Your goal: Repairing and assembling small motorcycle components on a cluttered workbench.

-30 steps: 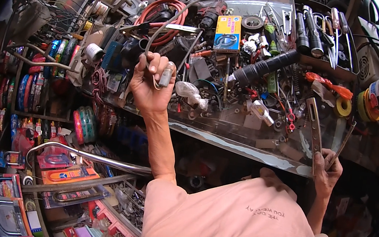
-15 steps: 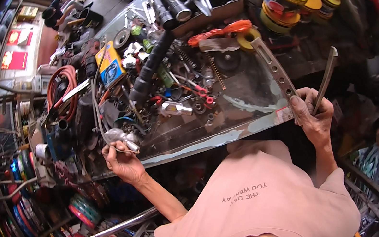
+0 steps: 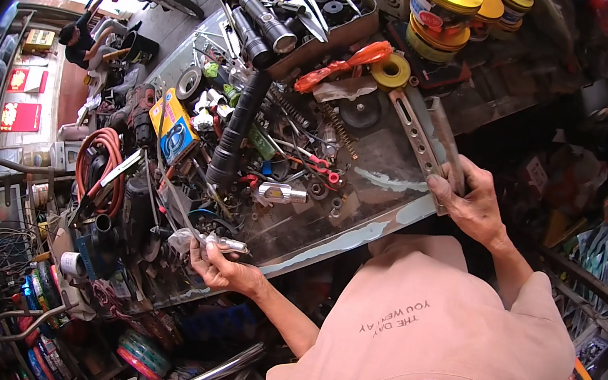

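Two metal bars (image 3: 415, 133) sit gripped in the right hand (image 3: 477, 205); the left hand (image 3: 224, 270) clasps a metal cylinder (image 3: 234, 245).

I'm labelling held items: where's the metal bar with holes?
In the head view, right of centre, the metal bar is in the right hand, its far end beside the yellow roll.

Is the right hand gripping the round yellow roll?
No, the right hand grips a flat, perforated metal bar, while the round yellow roll lies near the bar's far end, apart from the hand.
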`<state>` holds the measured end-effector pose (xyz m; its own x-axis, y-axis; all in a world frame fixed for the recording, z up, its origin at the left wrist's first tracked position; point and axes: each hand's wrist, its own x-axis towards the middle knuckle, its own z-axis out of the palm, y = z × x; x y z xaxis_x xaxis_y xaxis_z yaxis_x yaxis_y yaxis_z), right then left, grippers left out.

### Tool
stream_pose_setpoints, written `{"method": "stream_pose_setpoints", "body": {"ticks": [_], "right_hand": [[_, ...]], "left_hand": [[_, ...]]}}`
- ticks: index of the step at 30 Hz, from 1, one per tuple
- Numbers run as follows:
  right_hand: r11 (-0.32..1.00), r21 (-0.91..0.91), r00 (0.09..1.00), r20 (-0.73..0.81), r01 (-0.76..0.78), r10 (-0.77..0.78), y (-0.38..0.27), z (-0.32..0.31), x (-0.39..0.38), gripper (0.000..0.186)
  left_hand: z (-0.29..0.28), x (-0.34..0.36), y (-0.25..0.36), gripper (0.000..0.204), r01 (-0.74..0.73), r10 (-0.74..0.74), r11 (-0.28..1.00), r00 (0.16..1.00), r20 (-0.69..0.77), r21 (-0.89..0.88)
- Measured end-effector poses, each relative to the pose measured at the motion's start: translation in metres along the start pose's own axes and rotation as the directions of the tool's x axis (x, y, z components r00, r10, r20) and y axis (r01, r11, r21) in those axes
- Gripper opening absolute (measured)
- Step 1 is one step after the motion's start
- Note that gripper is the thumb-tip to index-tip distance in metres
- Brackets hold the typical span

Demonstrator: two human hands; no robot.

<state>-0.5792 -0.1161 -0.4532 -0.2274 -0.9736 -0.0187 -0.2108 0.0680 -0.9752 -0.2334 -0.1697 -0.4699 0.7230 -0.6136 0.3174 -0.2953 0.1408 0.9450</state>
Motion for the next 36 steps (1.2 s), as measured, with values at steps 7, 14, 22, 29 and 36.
{"method": "stream_pose_setpoints", "body": {"ticks": [7, 14, 22, 29, 36], "right_hand": [[0.945, -0.322, 0.997, 0.061, 0.061, -0.044, -0.013, 0.015, 0.024, 0.022], [0.764, -0.632, 0.988, 0.145, 0.127, -0.044, -0.019, 0.016, 0.042, 0.022], [0.631, -0.749, 0.975, 0.214, 0.202, -0.058, -0.015, 0.017, 0.043, 0.026], [0.652, -0.713, 0.965, 0.161, 0.257, -0.205, -0.036, 0.033, 0.05, 0.015], [0.619, -0.579, 0.823, 0.526, 0.531, -0.214, -0.059, 0.099, 0.074, 0.02]], "left_hand": [[0.003, 0.002, -0.001, 0.027, -0.036, 0.036, 0.999, 0.999, -0.006, -0.03], [0.008, 0.001, 0.0, 0.027, -0.078, 0.078, 0.997, 0.997, -0.022, 0.019], [0.009, 0.0, -0.001, 0.026, -0.096, 0.098, 0.994, 0.994, -0.042, 0.057], [0.0, 0.001, -0.006, 0.026, -0.092, 0.095, 0.994, 0.994, -0.045, 0.064], [0.007, -0.003, -0.006, 0.025, -0.168, 0.172, 0.982, 0.983, -0.056, 0.081]]}}
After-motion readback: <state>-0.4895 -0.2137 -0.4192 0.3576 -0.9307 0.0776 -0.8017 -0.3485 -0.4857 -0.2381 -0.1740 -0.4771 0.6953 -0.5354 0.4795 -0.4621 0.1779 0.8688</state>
